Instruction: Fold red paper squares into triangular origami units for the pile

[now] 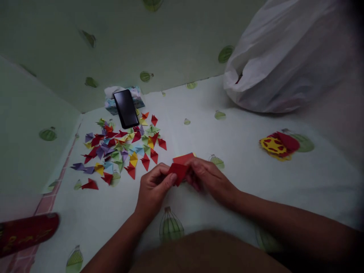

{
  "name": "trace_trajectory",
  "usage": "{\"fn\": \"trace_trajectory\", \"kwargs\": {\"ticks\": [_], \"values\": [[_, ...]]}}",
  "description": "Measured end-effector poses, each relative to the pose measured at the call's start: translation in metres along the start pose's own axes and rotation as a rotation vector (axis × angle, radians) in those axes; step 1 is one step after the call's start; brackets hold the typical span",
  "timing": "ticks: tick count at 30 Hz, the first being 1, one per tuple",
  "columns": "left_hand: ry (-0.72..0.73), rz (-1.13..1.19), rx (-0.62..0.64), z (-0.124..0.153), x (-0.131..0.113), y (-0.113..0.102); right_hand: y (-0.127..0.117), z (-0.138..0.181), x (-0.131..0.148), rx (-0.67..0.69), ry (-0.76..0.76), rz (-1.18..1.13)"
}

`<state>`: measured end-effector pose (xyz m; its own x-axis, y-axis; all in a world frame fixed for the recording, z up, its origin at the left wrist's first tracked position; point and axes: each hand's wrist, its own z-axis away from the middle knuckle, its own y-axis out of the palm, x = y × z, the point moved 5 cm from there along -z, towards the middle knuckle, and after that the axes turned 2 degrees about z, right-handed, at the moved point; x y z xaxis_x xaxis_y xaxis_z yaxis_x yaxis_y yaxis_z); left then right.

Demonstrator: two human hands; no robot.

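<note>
A small red sheet of paper, partly folded, is pinched between both my hands above a white bed sheet printed with green lanterns. My left hand grips its lower left edge with thumb and fingers closed. My right hand holds the right side, fingers curled over the paper. Just to the left lies a scatter of several small folded paper triangles in red, purple, yellow, green and blue.
A black phone rests on a tissue pack behind the triangles. A white plastic bag bulges at the back right. A red and yellow paper piece lies at right. A red object sits at lower left.
</note>
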<state>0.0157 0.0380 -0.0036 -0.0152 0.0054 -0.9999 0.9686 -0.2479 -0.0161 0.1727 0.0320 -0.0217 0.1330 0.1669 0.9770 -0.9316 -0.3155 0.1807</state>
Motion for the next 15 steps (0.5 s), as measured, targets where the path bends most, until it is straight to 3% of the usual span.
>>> {"fn": "trace_trajectory", "kwargs": {"ticks": [2, 4, 8, 15], "values": [[-0.163, -0.023, 0.047, 0.000, 0.005, 0.005, -0.003, 0.000, 0.007, -0.027, -0.103, 0.067], [-0.256, -0.053, 0.073, 0.000, 0.008, 0.008, -0.002, -0.002, 0.006, 0.014, -0.086, 0.104], [-0.308, -0.003, 0.052, -0.001, 0.011, 0.009, -0.002, -0.005, -0.002, 0.025, 0.016, 0.113], [-0.351, 0.105, 0.020, 0.001, 0.016, 0.008, -0.001, -0.004, 0.000, 0.002, 0.045, 0.096]]}}
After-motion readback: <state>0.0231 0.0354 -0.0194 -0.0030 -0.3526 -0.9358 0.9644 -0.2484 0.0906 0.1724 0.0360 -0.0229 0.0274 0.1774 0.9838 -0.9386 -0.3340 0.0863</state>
